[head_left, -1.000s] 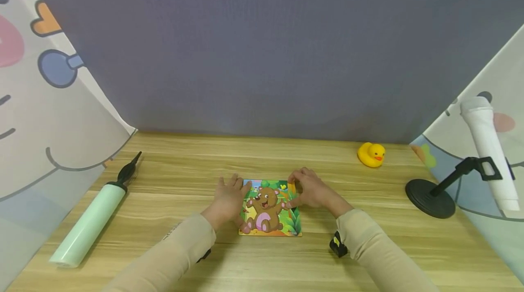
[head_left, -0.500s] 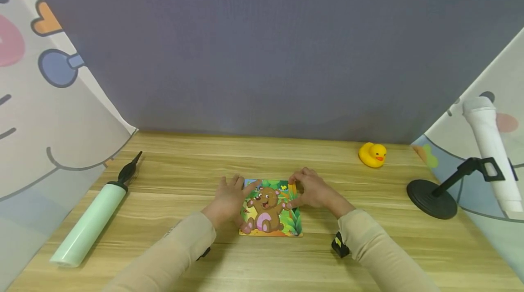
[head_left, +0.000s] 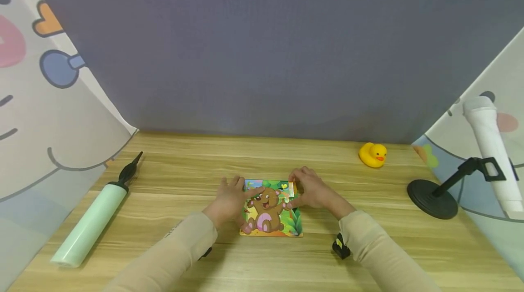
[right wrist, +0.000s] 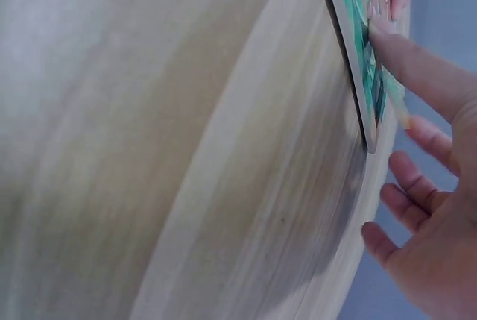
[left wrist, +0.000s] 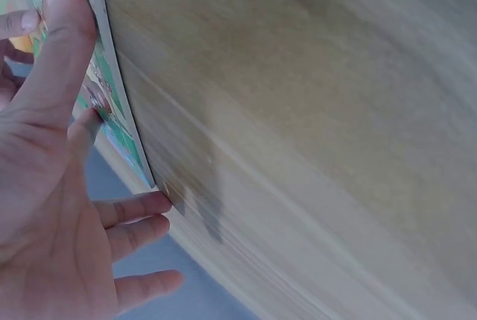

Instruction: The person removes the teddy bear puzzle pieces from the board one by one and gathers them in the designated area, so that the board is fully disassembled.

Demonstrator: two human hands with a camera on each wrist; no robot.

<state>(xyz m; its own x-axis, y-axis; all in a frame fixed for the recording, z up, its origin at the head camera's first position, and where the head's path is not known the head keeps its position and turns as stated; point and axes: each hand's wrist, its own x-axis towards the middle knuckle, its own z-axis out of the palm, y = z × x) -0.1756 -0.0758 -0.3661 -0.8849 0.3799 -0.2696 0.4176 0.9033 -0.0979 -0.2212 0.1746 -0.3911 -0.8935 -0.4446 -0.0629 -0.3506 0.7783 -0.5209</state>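
Observation:
A square jigsaw puzzle (head_left: 265,219) with a brown bear lies flat on the wooden table. My left hand (head_left: 230,202) rests on its left side, fingers spread, with the thumb on the lower left corner and the index finger reaching across to the bear's head. My right hand (head_left: 314,192) is at the upper right corner, where a puzzle piece (head_left: 291,189) tilts up between thumb and index finger. In the right wrist view that raised piece (right wrist: 395,98) meets the index fingertip, and the thumb (right wrist: 417,66) bears on the puzzle. Its other fingers curl loosely beyond the edge.
A mint-green hand pump (head_left: 92,224) lies on the left of the table. Toward the back right sits a yellow rubber duck (head_left: 373,155). A white microphone (head_left: 489,151) on a black stand (head_left: 433,198) is at the right. A grey panel (head_left: 262,55) rises behind the table.
The corner piece under my right hand has tipped up, its pale edge now showing. My left index finger has slid right across the puzzle onto the bear's head.

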